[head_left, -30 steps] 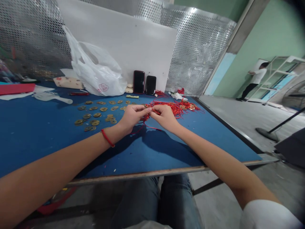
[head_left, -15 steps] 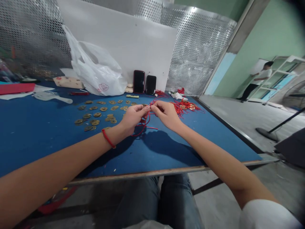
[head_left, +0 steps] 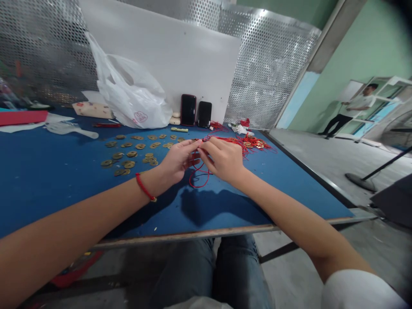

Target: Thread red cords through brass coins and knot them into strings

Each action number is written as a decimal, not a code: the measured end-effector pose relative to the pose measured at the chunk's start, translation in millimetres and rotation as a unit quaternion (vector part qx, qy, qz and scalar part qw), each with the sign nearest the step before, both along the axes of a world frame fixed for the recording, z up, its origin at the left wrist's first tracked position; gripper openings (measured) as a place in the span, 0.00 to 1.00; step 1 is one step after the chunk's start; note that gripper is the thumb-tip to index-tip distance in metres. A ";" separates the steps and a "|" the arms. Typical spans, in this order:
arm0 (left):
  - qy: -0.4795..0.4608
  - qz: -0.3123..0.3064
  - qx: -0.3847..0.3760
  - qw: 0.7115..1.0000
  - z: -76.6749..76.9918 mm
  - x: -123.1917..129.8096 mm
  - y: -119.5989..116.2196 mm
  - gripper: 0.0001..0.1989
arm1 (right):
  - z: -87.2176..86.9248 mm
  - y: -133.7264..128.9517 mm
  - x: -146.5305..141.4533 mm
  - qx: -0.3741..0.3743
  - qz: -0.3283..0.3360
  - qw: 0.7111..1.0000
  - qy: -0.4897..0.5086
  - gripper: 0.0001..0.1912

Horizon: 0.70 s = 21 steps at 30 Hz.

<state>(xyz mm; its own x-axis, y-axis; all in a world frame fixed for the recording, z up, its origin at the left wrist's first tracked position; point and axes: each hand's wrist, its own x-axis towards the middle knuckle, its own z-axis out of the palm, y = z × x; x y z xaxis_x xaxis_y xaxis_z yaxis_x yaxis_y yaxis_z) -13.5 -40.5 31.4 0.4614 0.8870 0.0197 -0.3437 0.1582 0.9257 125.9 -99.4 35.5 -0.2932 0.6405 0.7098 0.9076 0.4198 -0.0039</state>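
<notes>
Above the blue tabletop my left hand (head_left: 176, 161) and my right hand (head_left: 223, 159) meet at their fingertips. Both are closed in a pinch on a thin red cord (head_left: 198, 187), whose loop hangs down below the fingers. A small dark bit shows at the left fingertips, too small to name. Left of my left hand lie several brass coins (head_left: 131, 154) with holes, in small piles. Behind and right of my right hand is a heap of red cords (head_left: 254, 141) with some coins among them. A red bracelet (head_left: 143, 187) circles my left wrist.
A white plastic bag (head_left: 135, 94) stands at the back, beside two black phones (head_left: 188, 110) leaning on a white board (head_left: 167, 47). Red paper (head_left: 22, 117) lies at far left. Off to the right, a person (head_left: 357, 105) is by a white shelf.
My right hand has shifted left and turned over the left fingertips. The hanging cord now forms a lower loop. In the background the person has moved slightly right.
</notes>
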 end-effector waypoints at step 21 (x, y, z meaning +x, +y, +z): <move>0.034 0.059 0.140 0.988 -3.9 0.7 7.4 0.05 | -22.3 30.5 -0.9 -0.204 0.176 0.859 0.435 0.19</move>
